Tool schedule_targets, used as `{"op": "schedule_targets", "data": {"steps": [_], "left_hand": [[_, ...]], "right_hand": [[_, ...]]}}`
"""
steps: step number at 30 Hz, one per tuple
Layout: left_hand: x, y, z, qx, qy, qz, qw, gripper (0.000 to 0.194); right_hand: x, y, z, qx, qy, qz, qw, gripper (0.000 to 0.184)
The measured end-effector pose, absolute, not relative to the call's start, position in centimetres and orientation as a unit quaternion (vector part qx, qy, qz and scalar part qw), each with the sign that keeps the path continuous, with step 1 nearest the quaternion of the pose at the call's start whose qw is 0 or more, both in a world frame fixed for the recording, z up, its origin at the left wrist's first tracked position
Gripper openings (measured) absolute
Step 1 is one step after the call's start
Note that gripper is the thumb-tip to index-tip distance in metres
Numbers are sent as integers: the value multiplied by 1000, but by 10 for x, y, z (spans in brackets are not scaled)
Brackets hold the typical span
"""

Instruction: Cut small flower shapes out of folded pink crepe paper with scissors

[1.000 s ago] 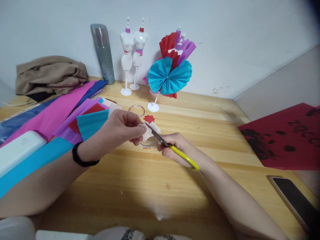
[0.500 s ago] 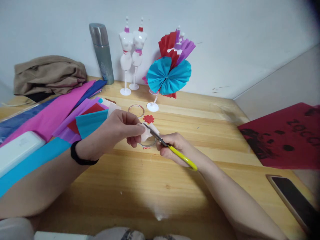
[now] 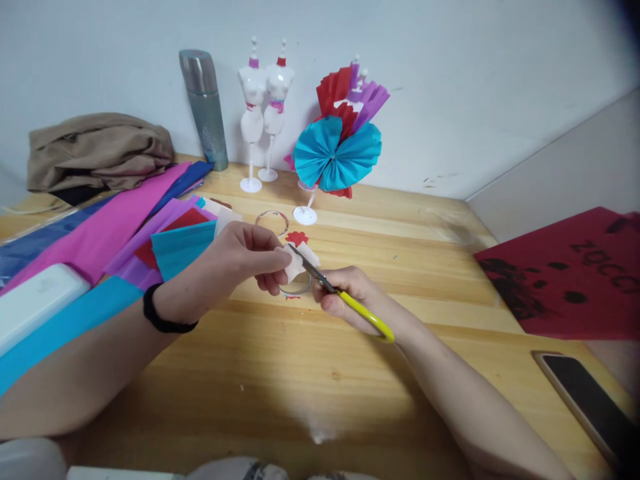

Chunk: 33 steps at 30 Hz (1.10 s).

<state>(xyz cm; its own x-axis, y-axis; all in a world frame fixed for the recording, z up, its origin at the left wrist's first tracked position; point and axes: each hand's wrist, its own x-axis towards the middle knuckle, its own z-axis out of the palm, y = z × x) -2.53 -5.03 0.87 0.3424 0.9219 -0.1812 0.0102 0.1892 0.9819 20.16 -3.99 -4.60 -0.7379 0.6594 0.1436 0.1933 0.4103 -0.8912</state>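
My left hand (image 3: 253,257) pinches a small pale pink piece of paper (image 3: 294,267) between thumb and fingertips. In my right hand (image 3: 350,297) are scissors (image 3: 363,315) with yellow handles, their dark blades at the paper's upper edge. Whether the blades are closed on the paper is too small to tell. Just beyond the paper lies a red flower-shaped cutout (image 3: 297,238). Below it, partly covered by the paper, rests a roll of tape (image 3: 299,288); a second tape ring (image 3: 273,222) lies farther back.
White mannequin stands (image 3: 253,127) line the wall, one dressed in a blue pleated fan (image 3: 336,157). A steel flask (image 3: 205,110) stands beside a brown cloth (image 3: 100,150). Coloured sheets (image 3: 185,243) and a white box (image 3: 43,303) fill the left. At right are a red bag (image 3: 565,273) and a phone (image 3: 585,400).
The pale paper has turned slightly in my left hand, and the scissor blades sit a little differently against its edge. Both hands have otherwise kept nearly the same place.
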Motion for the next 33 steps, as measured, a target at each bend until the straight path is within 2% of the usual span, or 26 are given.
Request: {"op": "schedule_targets", "data": {"steps": [10, 19, 33], "left_hand": [[-23, -52, 9, 527, 446, 374, 619, 16], [-21, -53, 7, 517, 449, 377, 624, 15], [-20, -54, 3, 528, 442, 374, 621, 20]], "right_hand": [[200, -41, -47, -275, -795, 476, 257, 53], [200, -47, -37, -301, -782, 490, 239, 41], [200, -47, -38, -296, -778, 498, 243, 50]]}}
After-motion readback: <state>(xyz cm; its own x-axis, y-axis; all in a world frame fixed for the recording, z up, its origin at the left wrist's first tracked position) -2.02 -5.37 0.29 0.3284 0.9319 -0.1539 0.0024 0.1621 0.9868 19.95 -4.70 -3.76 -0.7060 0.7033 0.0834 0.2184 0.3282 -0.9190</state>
